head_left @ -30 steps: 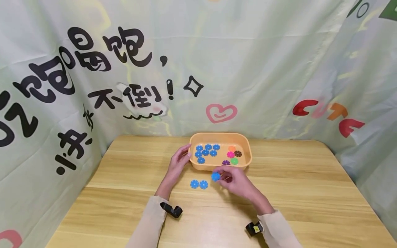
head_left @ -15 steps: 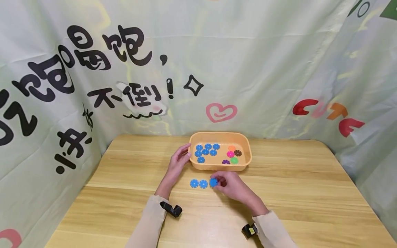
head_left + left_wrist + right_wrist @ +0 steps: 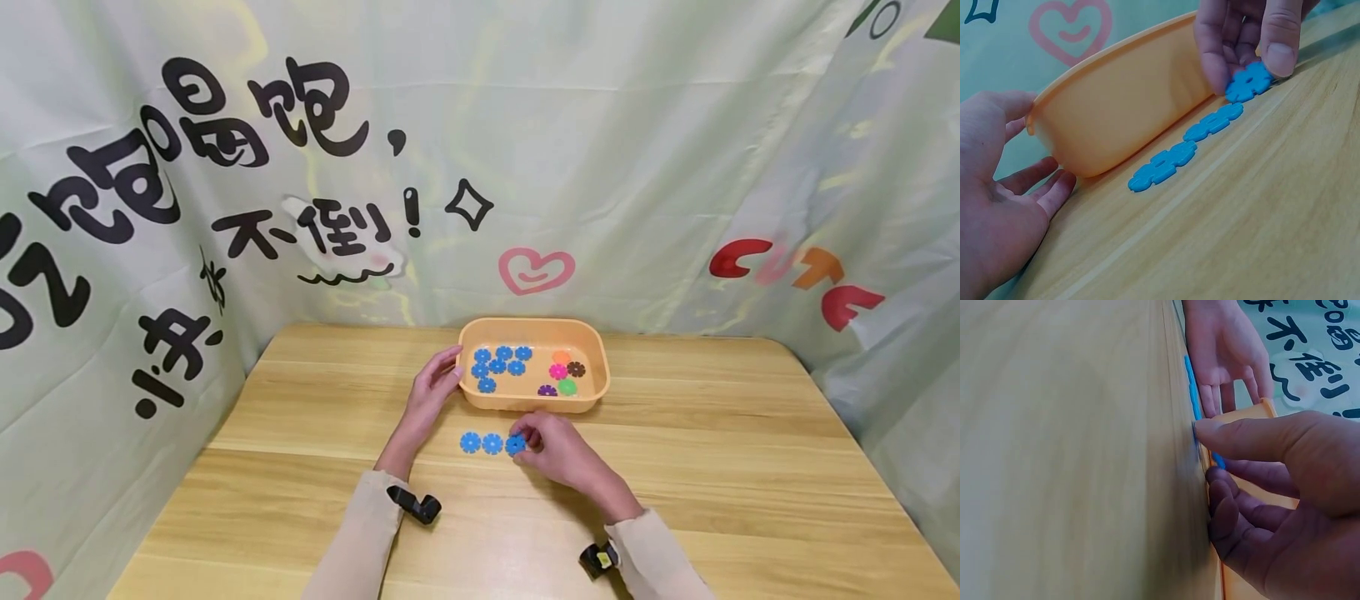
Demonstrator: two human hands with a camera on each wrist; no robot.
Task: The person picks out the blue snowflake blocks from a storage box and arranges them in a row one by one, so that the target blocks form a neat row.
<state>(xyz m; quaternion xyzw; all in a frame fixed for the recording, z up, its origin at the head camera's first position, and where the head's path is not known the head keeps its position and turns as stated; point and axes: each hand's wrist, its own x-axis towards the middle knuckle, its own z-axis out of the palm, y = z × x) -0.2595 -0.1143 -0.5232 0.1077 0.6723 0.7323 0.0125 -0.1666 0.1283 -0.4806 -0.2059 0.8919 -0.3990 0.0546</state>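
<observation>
Near tub [image 3: 525, 402]; R hand [image 3: 553, 448] w/ disc [image 3: 515, 446]

- Left arm [image 3: 367, 517] (sleeved to the wrist) reaches forward; the left hand [image 3: 432, 387] is turned palm inward, its fingers loosely extended.
- Right arm [image 3: 651, 546] angles inward; the right hand [image 3: 558, 450] pinches, thumb opposite forefinger, the other fingers curled.

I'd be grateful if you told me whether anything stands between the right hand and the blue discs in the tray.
Yes: the near wall of the tray stands between the right hand and those blue discs. Nothing visible blocks the way over the top.
</observation>
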